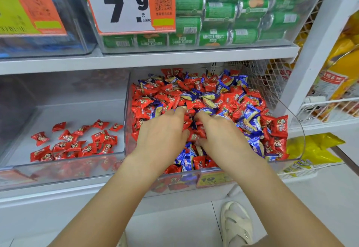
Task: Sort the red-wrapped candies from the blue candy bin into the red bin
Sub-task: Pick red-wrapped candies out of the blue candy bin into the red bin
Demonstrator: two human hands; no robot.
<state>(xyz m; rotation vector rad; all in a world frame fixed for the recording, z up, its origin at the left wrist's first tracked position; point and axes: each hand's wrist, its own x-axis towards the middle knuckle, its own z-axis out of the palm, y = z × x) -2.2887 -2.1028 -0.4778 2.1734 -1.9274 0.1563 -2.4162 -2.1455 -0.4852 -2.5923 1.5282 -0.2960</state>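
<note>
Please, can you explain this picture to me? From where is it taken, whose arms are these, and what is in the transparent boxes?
There is no machine here. A camera worn on a person's head looks down at their own two bare arms. The left hand and right hand dig into a clear bin of mixed red and blue candies. Their fingers curl into the pile, so I cannot tell what each holds. The neighbouring bin holds only red candies. Above stand green packs.

Shop: price sign (124,3), shelved candy bins (213,180).
</note>
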